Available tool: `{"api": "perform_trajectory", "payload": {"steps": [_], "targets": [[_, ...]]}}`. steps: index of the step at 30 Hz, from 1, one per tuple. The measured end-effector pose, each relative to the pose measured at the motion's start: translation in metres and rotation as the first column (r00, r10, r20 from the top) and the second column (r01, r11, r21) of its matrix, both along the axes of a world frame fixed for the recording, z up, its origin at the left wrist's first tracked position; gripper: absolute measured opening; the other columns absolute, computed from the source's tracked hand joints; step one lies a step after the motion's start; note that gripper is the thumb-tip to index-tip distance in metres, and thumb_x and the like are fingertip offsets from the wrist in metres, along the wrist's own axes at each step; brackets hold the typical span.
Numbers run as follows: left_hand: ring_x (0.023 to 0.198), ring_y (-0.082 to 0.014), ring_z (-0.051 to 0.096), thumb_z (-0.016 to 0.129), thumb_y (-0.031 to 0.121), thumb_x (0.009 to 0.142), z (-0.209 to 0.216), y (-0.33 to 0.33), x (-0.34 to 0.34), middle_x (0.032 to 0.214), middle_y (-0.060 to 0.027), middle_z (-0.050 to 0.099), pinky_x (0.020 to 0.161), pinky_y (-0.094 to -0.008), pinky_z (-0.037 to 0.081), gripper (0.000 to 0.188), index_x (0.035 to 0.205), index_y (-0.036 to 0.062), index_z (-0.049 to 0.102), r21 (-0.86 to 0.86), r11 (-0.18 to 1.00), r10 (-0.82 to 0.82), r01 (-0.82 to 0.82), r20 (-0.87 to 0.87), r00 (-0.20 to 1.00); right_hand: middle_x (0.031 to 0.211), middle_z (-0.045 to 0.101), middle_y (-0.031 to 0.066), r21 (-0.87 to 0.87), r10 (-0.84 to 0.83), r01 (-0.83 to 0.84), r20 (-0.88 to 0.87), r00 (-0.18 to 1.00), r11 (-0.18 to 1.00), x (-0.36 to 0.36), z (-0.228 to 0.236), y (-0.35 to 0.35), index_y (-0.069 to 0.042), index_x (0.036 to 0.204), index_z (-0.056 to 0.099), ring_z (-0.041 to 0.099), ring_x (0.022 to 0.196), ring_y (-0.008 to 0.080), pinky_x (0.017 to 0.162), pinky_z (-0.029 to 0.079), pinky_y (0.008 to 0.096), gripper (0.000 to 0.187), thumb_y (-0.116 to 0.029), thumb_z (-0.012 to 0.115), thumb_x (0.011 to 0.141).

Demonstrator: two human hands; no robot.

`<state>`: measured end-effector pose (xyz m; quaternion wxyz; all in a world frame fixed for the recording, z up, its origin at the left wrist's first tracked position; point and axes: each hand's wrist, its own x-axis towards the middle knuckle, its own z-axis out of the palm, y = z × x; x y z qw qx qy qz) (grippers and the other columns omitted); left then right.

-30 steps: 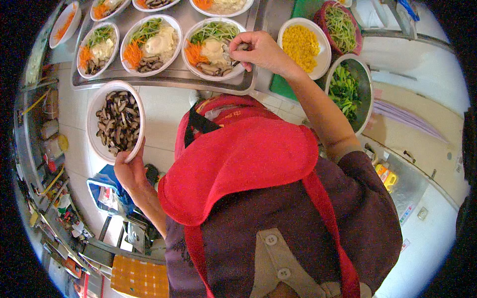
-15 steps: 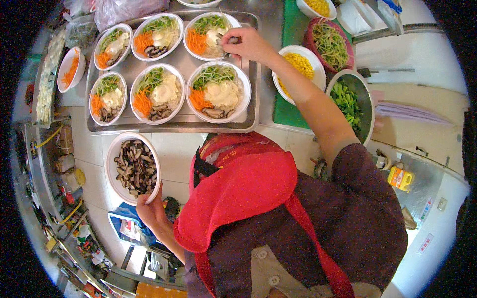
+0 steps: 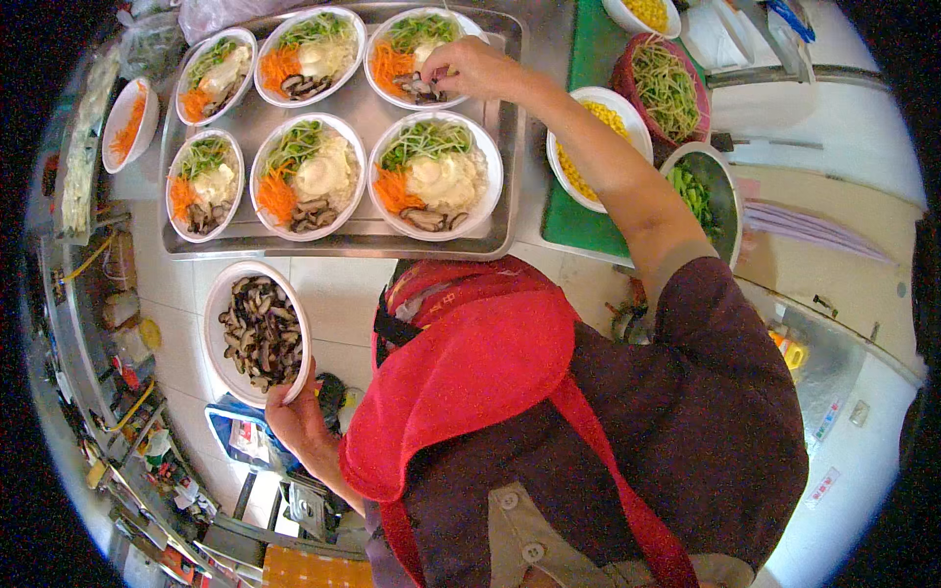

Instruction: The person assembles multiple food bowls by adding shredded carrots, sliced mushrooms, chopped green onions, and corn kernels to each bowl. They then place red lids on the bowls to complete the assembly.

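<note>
My left hand [image 3: 293,414] grips the lower rim of a white bowl [image 3: 213,343] filled with sliced mushrooms [image 3: 261,333], held in front of the tray. With fingertips pinched together, my right hand [image 3: 472,71] reaches into the far right white bowl [image 3: 369,59] on the metal tray [image 3: 247,116]. Its fingers hold mushroom slices [image 3: 420,88] against the near side of the food, beside shredded carrot [image 3: 391,67] and greens [image 3: 421,31]. Several similar bowls share the tray, holding greens, carrot, egg and mushroom; an egg [image 3: 320,177] shows clearly in the near middle one.
Right of the tray, a green board [image 3: 573,223] bears a corn bowl [image 3: 637,132]. Beyond it are a red basket of sprouts [image 3: 669,93] and a metal bowl of leafy greens [image 3: 727,211]. A carrot bowl [image 3: 147,132] stands left. Below sits a blue-rimmed bin [image 3: 223,431].
My right hand has lowered its pinched mushroom slices onto the food in the far right bowl. My left hand still holds the mushroom bowl; the whole view has shifted slightly.
</note>
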<state>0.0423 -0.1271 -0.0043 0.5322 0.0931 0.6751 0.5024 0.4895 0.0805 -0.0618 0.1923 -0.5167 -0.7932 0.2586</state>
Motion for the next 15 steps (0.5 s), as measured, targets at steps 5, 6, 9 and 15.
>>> {"api": "perform_trajectory", "payload": {"steps": [5,6,9,15], "targets": [[0.072,-0.0388,0.058,0.048,-0.009,0.067,0.02,0.01,0.022,0.075,-0.0266,0.055,0.076,-0.0463,0.053,0.003,0.064,-0.0106,0.048,-0.064,0.994,0.086,-0.09,-0.057,0.995,0.084,0.063,0.0102,0.058,-0.235,0.242,-0.115,0.965,0.968,-0.007,-0.004,0.002,-0.006,0.092,0.064,0.062,0.076,0.0207,0.069,0.049,0.0326,0.018,-0.011,0.062,0.075],[0.072,-0.0373,0.059,0.05,-0.01,0.068,0.023,0.01,0.023,0.076,-0.0256,0.055,0.075,-0.0453,0.053,0.004,0.064,-0.0094,0.048,-0.059,0.993,0.109,-0.107,0.029,0.994,0.086,0.062,0.0103,0.089,-0.189,0.193,-0.042,0.981,0.977,-0.011,-0.004,0.005,-0.006,0.092,0.064,0.061,0.077,0.0219,0.07,0.048,0.0335,0.018,-0.01,0.061,0.075],[0.071,-0.0344,0.059,0.054,-0.009,0.071,0.029,0.008,0.022,0.077,-0.0234,0.056,0.071,-0.0433,0.054,0.007,0.065,-0.0073,0.05,-0.034,0.998,0.06,-0.058,0.062,0.996,0.091,0.062,0.0105,0.121,-0.061,0.046,0.126,0.99,0.992,-0.018,-0.006,0.01,-0.006,0.092,0.065,0.059,0.082,0.0254,0.075,0.047,0.0359,0.017,-0.006,0.058,0.076],[0.074,-0.0378,0.059,0.043,-0.005,0.062,0.023,0.002,0.02,0.09,-0.0256,0.056,0.069,-0.0414,0.055,0.012,0.069,-0.0126,0.05,-0.065,0.99,0.131,-0.124,0.119,0.984,0.09,0.062,0.01,0.009,0.143,-0.145,0.113,0.983,0.989,-0.015,-0.006,0.006,-0.005,0.087,0.065,0.058,0.084,0.027,0.077,0.046,0.0358,0.017,0.0,0.055,0.075]]}}
